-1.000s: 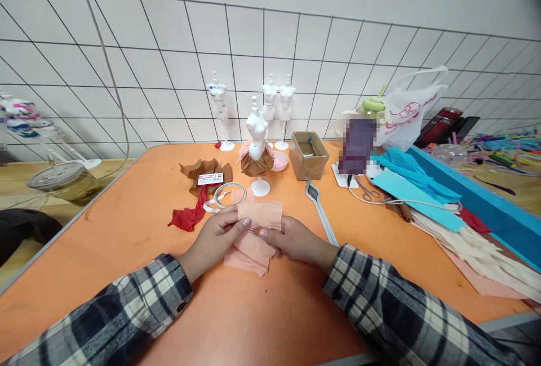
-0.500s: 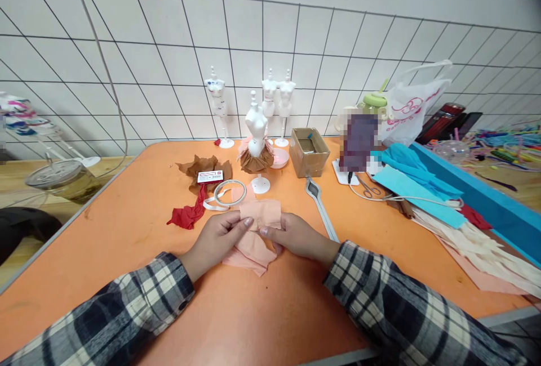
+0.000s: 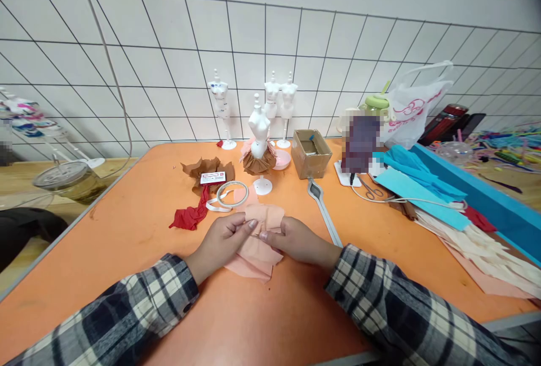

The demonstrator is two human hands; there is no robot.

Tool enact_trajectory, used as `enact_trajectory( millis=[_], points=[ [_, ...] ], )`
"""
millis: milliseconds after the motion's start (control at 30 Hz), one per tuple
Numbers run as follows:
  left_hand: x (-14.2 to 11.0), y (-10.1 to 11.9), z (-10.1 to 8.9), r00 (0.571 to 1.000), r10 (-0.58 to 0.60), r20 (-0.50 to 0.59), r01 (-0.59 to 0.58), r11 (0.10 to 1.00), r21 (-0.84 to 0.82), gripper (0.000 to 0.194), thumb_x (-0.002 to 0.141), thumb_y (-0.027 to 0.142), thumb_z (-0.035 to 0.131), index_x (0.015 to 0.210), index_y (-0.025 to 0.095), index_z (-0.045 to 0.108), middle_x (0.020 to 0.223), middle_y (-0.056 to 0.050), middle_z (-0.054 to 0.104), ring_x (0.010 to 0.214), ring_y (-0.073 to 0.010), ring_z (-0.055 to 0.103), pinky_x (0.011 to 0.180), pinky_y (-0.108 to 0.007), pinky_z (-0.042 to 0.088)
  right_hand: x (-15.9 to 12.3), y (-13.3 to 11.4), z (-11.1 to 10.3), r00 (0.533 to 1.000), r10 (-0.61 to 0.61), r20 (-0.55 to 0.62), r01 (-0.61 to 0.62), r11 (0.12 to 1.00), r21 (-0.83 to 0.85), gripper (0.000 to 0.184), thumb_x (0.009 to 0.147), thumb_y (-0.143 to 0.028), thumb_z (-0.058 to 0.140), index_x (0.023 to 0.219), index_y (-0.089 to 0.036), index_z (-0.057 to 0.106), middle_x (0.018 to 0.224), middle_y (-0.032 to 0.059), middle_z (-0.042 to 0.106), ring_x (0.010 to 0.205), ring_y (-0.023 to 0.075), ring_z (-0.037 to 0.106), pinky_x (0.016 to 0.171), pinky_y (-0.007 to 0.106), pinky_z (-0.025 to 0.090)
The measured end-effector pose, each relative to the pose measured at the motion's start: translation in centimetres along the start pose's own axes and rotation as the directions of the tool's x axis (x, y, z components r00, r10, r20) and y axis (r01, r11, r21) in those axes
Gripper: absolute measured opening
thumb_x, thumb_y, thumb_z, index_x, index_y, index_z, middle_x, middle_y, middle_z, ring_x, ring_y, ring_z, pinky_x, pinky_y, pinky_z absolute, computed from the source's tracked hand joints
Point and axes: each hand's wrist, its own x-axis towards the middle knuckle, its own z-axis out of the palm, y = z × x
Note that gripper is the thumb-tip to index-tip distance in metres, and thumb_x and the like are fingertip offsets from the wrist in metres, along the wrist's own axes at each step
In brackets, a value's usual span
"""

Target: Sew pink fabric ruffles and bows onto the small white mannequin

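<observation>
My left hand [image 3: 222,242] and my right hand [image 3: 296,239] both pinch a peach-coloured crepe paper piece [image 3: 257,248] at the middle of the orange table [image 3: 127,231]. The thumbs and forefingers meet at the paper's upper fold, with the paper gathered between them. Just beyond lie a roll of clear tape [image 3: 231,194], a red paper scrap [image 3: 188,217] and a brown paper scrap [image 3: 205,169]. A small white mannequin [image 3: 259,143] wearing a brown paper skirt stands behind the tape.
Three more white mannequins [image 3: 270,110] stand by the grid wall. A cardboard box [image 3: 310,155], a grey tool [image 3: 323,211], scissors [image 3: 372,188], blue and cream paper sheets [image 3: 422,191] and a white plastic bag [image 3: 414,107] sit to the right. A lidded jar [image 3: 70,180] is at left.
The upper edge of the peach paper has been folded down and bunched tighter between my fingers. Both hands stayed in the same spot.
</observation>
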Motion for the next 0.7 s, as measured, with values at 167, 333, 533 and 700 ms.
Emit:
enact_trajectory(
  millis=[167,333,533,700],
  points=[
    [-0.04,-0.13,-0.19,0.999,-0.034,0.020,0.036,0.993,-0.110,0.036,0.090,0.046,0.050,0.080,0.015,0.064,0.073,0.000,0.063,0.068,-0.0151,0.055,0.064,-0.023,0.046,-0.10,-0.33,0.10,0.999,-0.044,-0.009,0.044,0.997,0.062,0.036,0.078,-0.047,0.066,0.093,-0.014,0.065,0.076,0.0007,0.063,0.071,0.0142,0.056,0.063,0.023,0.044],
    [-0.15,0.13,-0.28,0.996,-0.016,0.087,0.023,0.996,-0.080,0.038,0.090,0.045,0.050,0.079,0.014,0.067,0.074,0.000,0.066,0.073,-0.0174,0.058,0.069,-0.024,0.046,-0.07,-0.49,0.13,0.994,-0.102,0.048,0.096,0.988,0.117,0.033,0.081,-0.045,0.062,0.098,-0.016,0.065,0.084,0.0021,0.066,0.079,0.0157,0.059,0.072,0.026,0.047],
    [-0.08,0.10,-0.29,0.999,-0.010,0.051,0.015,0.996,-0.091,0.039,0.090,0.048,0.049,0.076,0.015,0.064,0.073,-0.001,0.063,0.072,-0.0168,0.057,0.068,-0.024,0.045,0.01,-0.37,-0.03,1.000,-0.017,0.002,0.017,0.999,0.035,0.037,0.082,-0.051,0.059,0.083,-0.014,0.065,0.065,-0.0009,0.058,0.059,0.0114,0.049,0.054,0.021,0.039],
    [0.38,-0.10,-0.51,0.999,-0.023,-0.030,0.017,0.983,-0.182,0.035,0.079,0.049,0.064,0.090,0.017,0.057,0.067,0.003,0.055,0.062,-0.0131,0.051,0.058,-0.021,0.042,0.29,-0.35,-0.02,0.991,-0.116,-0.073,0.129,0.967,0.220,0.038,0.083,-0.050,0.059,0.101,-0.017,0.064,0.076,0.0000,0.062,0.066,0.0130,0.054,0.063,0.023,0.044]
  ],
)
